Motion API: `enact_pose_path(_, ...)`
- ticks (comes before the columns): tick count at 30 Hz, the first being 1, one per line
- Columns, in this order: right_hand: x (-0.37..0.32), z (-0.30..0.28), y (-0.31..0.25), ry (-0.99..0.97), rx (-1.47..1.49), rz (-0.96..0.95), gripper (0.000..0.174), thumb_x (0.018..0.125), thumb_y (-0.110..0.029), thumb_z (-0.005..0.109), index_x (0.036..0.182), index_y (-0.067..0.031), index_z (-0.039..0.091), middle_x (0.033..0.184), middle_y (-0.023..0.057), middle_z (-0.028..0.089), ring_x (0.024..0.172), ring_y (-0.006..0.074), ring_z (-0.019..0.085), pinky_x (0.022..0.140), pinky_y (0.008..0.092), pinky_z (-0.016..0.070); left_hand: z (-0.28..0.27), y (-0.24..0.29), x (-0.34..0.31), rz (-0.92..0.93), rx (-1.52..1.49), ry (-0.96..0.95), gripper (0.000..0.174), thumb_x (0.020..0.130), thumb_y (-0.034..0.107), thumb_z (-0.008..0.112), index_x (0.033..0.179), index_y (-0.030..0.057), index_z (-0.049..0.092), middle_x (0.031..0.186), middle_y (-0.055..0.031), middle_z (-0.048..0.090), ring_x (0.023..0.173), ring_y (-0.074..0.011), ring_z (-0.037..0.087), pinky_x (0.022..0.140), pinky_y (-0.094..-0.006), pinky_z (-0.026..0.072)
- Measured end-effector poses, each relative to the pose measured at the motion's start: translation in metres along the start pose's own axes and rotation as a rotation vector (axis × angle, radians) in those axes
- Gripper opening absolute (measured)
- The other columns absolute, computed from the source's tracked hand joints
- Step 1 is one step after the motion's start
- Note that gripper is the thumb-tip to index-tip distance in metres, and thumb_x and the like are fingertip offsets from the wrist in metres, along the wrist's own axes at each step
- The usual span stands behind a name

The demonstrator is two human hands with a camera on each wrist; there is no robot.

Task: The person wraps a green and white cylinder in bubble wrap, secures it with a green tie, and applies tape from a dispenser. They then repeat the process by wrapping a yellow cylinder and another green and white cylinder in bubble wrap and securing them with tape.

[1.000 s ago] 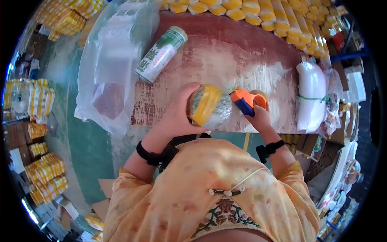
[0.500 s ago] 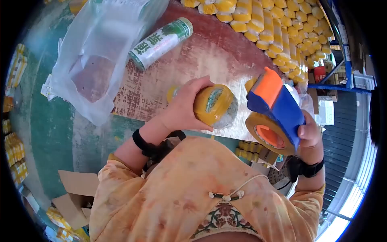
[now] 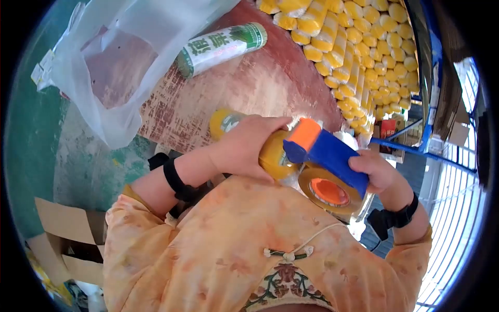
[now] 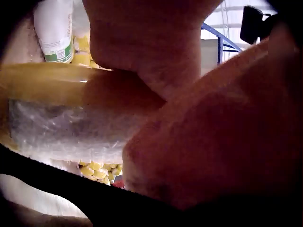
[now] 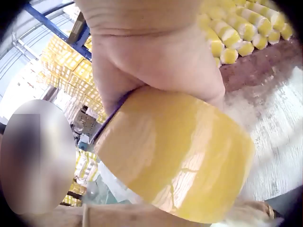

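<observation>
My left hand (image 3: 244,143) grips a clear-wrapped cylindrical package (image 3: 274,156) with yellow tape around it, fingers and thumb curled about its body. The package's far end shows beyond the wrist, and its shiny wrap (image 4: 61,130) fills much of the left wrist view. In my right hand (image 3: 378,169) is a blue and orange tape dispenser (image 3: 335,156), held by its blue frame. The dispenser's head overlaps the near end of the package in the head view. A wide roll of yellowish packing tape (image 5: 184,151) sits on the dispenser, large in the right wrist view.
A green and white printed cylinder (image 3: 222,48) lies on the worn red table (image 3: 189,106). Beside it is a large clear plastic bag (image 3: 148,49). Yellow-taped cylinders (image 3: 358,57) are piled at the back right, near a blue rack (image 3: 434,99). An open cardboard box (image 3: 65,223) stands lower left.
The tape dispenser came up large from the table's right side, then moved left onto the package's end. The package turned in the left hand. The head view swung rightward.
</observation>
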State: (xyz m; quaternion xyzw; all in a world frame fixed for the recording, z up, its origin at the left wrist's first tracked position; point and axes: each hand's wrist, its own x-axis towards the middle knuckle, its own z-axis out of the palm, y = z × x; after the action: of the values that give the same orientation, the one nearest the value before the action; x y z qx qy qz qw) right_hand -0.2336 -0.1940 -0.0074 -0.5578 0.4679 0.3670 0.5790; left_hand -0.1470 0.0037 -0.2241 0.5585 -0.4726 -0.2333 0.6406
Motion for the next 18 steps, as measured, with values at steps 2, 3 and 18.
enact_pose_path(2, -0.002, -0.003, 0.004, 0.017, -0.025, 0.036, 0.069, 0.079, -0.033, 0.069, 0.126, 0.0098, 0.043, 0.118, 0.0159, 0.058, 0.103, 0.0207, 0.06, 0.089, 0.0294, 0.0487, 0.006, -0.008, 0.001, 0.08, 0.018, 0.016, 0.108, 0.046, 0.046, 0.086, 0.132, 0.0028, 0.037, 0.126, -0.0155, 0.048, 0.118, -0.0332, 0.045, 0.099, -0.0422, 0.0304)
enact_pose_path(3, -0.002, -0.006, 0.007, 0.015, -0.023, 0.027, 0.069, 0.079, -0.033, 0.069, 0.126, 0.0097, 0.043, 0.119, 0.0161, 0.058, 0.104, 0.0208, 0.06, 0.089, 0.0295, 0.0485, 0.009, -0.014, 0.001, 0.118, 0.028, 0.027, 0.107, 0.047, 0.046, 0.085, 0.132, 0.0034, 0.037, 0.126, -0.0151, 0.048, 0.118, -0.0329, 0.045, 0.1, -0.043, 0.0297)
enact_pose_path(18, 0.001, -0.024, 0.0, -0.015, 0.04, 0.07, 0.07, 0.077, -0.034, 0.071, 0.125, 0.0085, 0.044, 0.114, 0.0143, 0.06, 0.098, 0.0176, 0.062, 0.081, 0.0265, 0.0519, 0.024, -0.047, 0.015, 0.353, 0.04, 0.005, 0.086, 0.053, 0.038, 0.082, 0.126, 0.0075, 0.047, 0.124, -0.0162, 0.049, 0.111, -0.0367, 0.048, 0.092, -0.0441, 0.0387)
